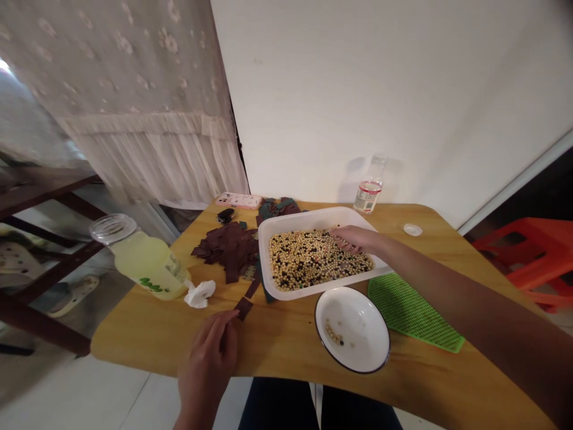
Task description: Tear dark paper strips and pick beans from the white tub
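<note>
At the front left of the table, my left hand (210,345) is closed, its thumb and forefinger pinching a small dark brown rectangular piece (244,308). My right hand (353,240) reaches over the far right of a white plastic tray (301,294). Its curled fingers touch the small round yellow and black beans (308,258) that fill the tray; the fingertips are partly hidden. Close in front of the tray stands a white enamel bowl (364,340) with a dark rim and a few beans inside. Left of the tray lies a pile of brown pieces (226,248).
A jar of yellowish liquid (145,263) stands at the left edge beside a crumpled tissue (200,294). A green mesh mat (412,310) lies right of the bowl. Behind are a phone (239,200), green pieces (278,207), a clear bottle (369,188) and a white cap (412,230).
</note>
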Motion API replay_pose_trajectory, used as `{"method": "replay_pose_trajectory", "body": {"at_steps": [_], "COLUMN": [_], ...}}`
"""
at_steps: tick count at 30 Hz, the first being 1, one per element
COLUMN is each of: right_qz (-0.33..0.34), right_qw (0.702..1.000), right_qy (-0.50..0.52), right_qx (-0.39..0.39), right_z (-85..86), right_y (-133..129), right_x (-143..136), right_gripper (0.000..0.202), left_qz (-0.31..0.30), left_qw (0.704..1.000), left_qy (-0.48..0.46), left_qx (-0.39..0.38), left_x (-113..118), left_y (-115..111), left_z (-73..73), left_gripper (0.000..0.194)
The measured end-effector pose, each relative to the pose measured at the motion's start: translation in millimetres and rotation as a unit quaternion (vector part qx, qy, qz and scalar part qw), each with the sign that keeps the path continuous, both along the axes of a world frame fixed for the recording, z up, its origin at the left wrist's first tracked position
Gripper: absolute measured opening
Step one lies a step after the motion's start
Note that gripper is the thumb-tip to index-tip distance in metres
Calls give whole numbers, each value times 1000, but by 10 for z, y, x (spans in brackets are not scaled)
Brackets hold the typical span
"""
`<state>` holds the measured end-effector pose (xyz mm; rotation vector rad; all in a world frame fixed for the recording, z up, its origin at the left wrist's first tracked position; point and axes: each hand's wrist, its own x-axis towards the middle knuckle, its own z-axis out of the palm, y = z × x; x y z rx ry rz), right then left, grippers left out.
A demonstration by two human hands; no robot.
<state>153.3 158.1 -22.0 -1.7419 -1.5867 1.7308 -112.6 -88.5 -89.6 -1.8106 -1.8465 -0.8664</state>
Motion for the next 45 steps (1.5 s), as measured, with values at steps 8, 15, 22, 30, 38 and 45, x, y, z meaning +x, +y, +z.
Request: {"method": "replay_pose_trajectory", "body": {"at_steps": [8,15,22,30,38,45], "right_qz": [-53,-70,-13,-24,-56,-89], "right_qw": [987,953,946,940,951,961], "right_qy": [153,290,319,334,292,231], "right_qx": [-18,47,54,63,90,122], "right_z": [24,181,165,104,90,131], "right_y": [74,18,-119,-43,-65,-120], "right_x": [36,-23,-41,3,-19,-75], "right_gripper": [31,39,41,37,36,34], "left_qz": [7,17,34,53,71,81], "left_qw": [1000,1000,999,998,996,996], "left_qy": [1,-3,5,3,14,21], "left_qx": [1,-19,-37,-33,-52,-33], "left_x": [9,-2,12,22,-9,69], "left_y": [-10,-17,-15,-4,-9,35], "left_z": [11,6,42,59,40,109], "left_gripper": [19,19,20,20,20,26]}}
